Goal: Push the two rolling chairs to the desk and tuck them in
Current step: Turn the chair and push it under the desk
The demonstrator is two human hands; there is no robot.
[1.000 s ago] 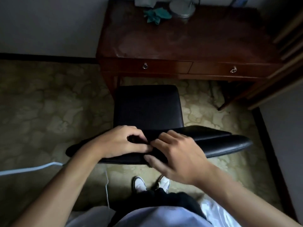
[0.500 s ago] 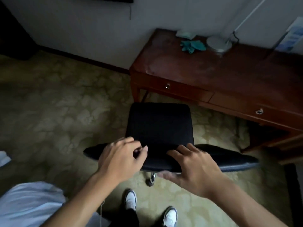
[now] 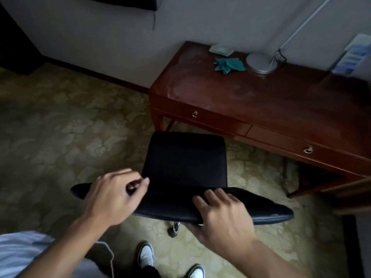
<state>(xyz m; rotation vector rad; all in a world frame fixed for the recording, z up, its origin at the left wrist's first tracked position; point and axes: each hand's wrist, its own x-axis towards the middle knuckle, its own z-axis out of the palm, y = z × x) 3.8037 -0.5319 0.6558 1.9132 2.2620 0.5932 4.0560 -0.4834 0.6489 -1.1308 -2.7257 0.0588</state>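
A black chair (image 3: 184, 159) stands on the patterned carpet (image 3: 60, 127) in front of the bench's (image 3: 251, 97) left end, its seat front close to the left drawer but not yet under the top. Only this one chair is in view. One castor (image 3: 174, 231) shows beneath the backrest.

The left hand (image 3: 114, 197) rests on the left part of the backrest's top edge, fingers curled loosely with thumb and forefinger nearly meeting; whether it really grips the edge cannot be told. The right hand (image 3: 222, 219) clasps the backrest near its middle, fingers (image 3: 212, 197) lying over the top and the thumb under the near side.

On the bench, near its back edge, lie a crumpled teal cloth (image 3: 228, 64), a pale packet (image 3: 220, 50) just behind it, and a round lamp base (image 3: 262, 62) to the right with its stem rising toward the wall. Two drawers along the front edge each carry a small ring pull (image 3: 194, 114).

The person's white shoes (image 3: 146, 255) stand on the carpet right behind the chair, and a pale sleeve (image 3: 18, 251) shows at the lower left.
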